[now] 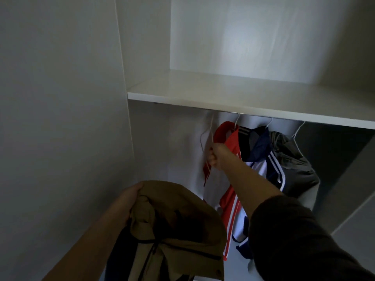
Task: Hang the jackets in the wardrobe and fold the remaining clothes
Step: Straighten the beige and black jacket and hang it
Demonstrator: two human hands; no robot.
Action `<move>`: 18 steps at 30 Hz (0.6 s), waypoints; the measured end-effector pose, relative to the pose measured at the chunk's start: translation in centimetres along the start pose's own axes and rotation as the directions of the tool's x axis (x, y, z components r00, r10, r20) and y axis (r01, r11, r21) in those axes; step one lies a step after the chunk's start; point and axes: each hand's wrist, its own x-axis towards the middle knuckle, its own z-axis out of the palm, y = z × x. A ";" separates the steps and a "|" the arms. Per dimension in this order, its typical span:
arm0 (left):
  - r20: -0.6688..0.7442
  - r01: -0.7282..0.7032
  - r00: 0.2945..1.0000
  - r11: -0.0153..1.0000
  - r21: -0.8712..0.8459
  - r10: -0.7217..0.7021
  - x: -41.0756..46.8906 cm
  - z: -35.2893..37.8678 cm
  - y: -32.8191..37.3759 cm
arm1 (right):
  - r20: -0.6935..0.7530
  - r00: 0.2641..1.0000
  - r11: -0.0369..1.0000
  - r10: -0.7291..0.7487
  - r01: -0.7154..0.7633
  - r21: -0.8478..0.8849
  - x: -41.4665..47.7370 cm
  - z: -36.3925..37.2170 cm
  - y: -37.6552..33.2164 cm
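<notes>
Right hand (215, 157) is gripping the wire hanger (207, 136); left hand (129, 197) is clutching the tan jacket (178, 220), bunched below-left of it.

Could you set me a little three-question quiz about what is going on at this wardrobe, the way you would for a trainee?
1. True or false: the left hand holds the tan jacket.
2. What does the right hand grip? A) a white wire hanger B) a folded towel C) a door handle
3. In a few words: what colours is the hanging jacket nearest the right hand?

Key: 1 true. 2 A. 3 red and white.
</notes>
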 end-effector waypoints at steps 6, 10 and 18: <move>0.110 -0.014 0.994 0.995 0.104 0.002 -2.1 0.7 -0.3 | 0.068 0.991 0.990 -0.113 0.119 -0.081 -9.6 -4.9 10.0; 0.162 -0.038 0.987 0.976 0.213 0.003 -3.8 1.2 -1.1 | 0.071 0.931 0.902 -0.359 0.365 -0.232 -13.9 -6.1 12.4; 0.232 -0.094 0.972 0.964 0.247 0.036 -7.1 2.3 -2.2 | -0.096 0.738 0.679 -0.668 0.551 -0.484 -18.8 -8.0 10.1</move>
